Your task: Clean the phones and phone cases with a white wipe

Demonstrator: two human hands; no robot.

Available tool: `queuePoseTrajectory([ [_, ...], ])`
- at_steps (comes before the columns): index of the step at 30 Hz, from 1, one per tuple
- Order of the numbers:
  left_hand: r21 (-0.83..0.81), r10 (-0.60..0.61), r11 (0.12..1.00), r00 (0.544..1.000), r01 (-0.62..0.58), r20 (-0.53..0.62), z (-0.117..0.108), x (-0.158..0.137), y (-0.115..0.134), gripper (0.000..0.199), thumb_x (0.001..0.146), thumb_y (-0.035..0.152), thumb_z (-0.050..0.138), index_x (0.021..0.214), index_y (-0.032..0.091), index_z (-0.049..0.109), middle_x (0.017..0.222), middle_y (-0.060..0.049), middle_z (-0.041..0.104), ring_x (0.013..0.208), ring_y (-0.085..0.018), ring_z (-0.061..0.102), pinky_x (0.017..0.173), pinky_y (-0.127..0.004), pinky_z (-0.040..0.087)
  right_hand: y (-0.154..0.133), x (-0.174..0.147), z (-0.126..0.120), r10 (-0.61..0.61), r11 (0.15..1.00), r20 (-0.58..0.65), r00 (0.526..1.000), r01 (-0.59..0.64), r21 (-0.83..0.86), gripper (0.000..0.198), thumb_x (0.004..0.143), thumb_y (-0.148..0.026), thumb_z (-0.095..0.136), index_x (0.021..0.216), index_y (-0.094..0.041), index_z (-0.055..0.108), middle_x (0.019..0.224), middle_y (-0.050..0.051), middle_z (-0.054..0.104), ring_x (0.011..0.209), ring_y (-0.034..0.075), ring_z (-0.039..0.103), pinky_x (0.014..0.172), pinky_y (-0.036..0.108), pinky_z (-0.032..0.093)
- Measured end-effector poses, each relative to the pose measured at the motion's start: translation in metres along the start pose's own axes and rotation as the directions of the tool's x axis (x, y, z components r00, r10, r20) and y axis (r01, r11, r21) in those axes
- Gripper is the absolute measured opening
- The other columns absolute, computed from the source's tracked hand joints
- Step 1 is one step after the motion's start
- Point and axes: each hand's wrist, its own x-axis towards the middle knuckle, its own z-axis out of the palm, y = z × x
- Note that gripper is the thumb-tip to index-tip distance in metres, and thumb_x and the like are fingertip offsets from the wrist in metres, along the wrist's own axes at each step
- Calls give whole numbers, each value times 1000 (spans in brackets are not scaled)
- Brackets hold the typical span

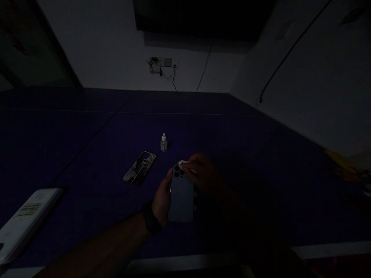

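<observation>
My left hand (163, 199) is wrapped round a blue-grey smartphone (181, 199), its back and camera lenses facing up towards me. A dark watch sits on the left wrist. My right hand (203, 172) pinches a small white piece (182, 163), perhaps tissue or cotton, against the phone's top edge beside the camera lenses. Left of the phone lies a patterned phone case (140, 168) on the dark blue table. Just beyond it stands a small dropper bottle (164, 143) with a pale cap. The light is very dim, so the fingertips are hard to make out.
A white box-like object (27, 220) lies at the table's left front. The blue table (185, 104) meets a wall with sockets (162, 63) and hanging cables. A dark screen (203, 17) hangs above. Something yellow (342, 160) lies at the right edge.
</observation>
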Motion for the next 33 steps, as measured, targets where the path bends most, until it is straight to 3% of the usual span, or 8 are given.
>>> queuePoseTrajectory([
  [5, 16, 16, 1000, 999, -16, -50, 1, -1, 1, 52, 95, 50, 57, 142, 31, 47, 105, -8, 72, 81, -26, 72, 69, -39, 58, -6, -1, 13, -90, 995, 15, 996, 89, 50, 16, 94, -17, 63, 105, -24, 72, 97, 6, 62, 85, 17, 60, 73, 31, 51],
  [9, 10, 54, 998, 997, -54, -47, 2, 0, 2, 50, 95, 49, 56, 142, 36, 45, 106, -5, 71, 80, -24, 72, 69, -41, 59, -2, -5, 8, -141, 989, 88, 986, 136, 58, 12, 90, -17, 69, 98, -25, 73, 94, 4, 62, 84, 18, 60, 75, 32, 51],
  [15, -20, -6, 1000, 1000, 6, 24, -3, 1, 1, 55, 94, 54, 57, 143, 31, 45, 99, -8, 72, 79, -26, 72, 69, -43, 59, 0, -1, 0, -5, 1000, 79, 997, 5, 10, 15, 95, -19, 62, 104, -23, 73, 93, 5, 62, 84, 18, 61, 75, 33, 52],
  [21, 34, 54, 998, 998, -54, -13, -5, 2, 1, 54, 94, 55, 56, 139, 27, 48, 97, -8, 71, 81, -27, 72, 71, -43, 59, -3, -2, 12, 168, 979, 22, 986, -169, 113, 17, 93, -20, 64, 106, -25, 74, 103, 7, 66, 95, 21, 64, 85, 38, 54],
  [24, 86, 178, 981, 983, -175, -34, -1, 3, 2, 46, 95, 46, 59, 138, 32, 49, 104, -4, 71, 89, -24, 71, 79, -42, 58, 1, -3, 17, 316, 904, 68, 946, -322, 280, 21, 92, -21, 64, 111, -25, 72, 111, 8, 70, 102, 21, 68, 89, 37, 55],
  [27, 182, 296, 942, 954, -284, -48, 3, 4, 4, 42, 94, 39, 64, 134, 30, 55, 121, -5, 68, 102, -24, 68, 90, -38, 53, 5, -2, 21, 482, 766, 142, 865, -495, 411, 22, 87, -24, 68, 109, -24, 74, 111, 6, 75, 101, 22, 71, 87, 36, 56],
  [30, 292, 356, 899, 933, -325, -59, 3, 5, 8, 44, 91, 39, 68, 132, 25, 60, 128, -7, 66, 112, -25, 64, 97, -34, 48, 10, -2, 24, 598, 636, 182, 781, -600, 485, 22, 81, -28, 73, 102, -23, 76, 104, 5, 78, 93, 23, 73, 81, 36, 58],
  [33, 414, 364, 850, 931, -326, -12, -3, 9, 16, 45, 91, 39, 66, 133, 22, 59, 128, -9, 67, 115, -27, 63, 97, -35, 47, 15, -2, 26, 648, 570, 211, 732, -649, 503, 24, 78, -31, 75, 100, -21, 78, 102, 5, 78, 91, 24, 74, 79, 36, 58],
])
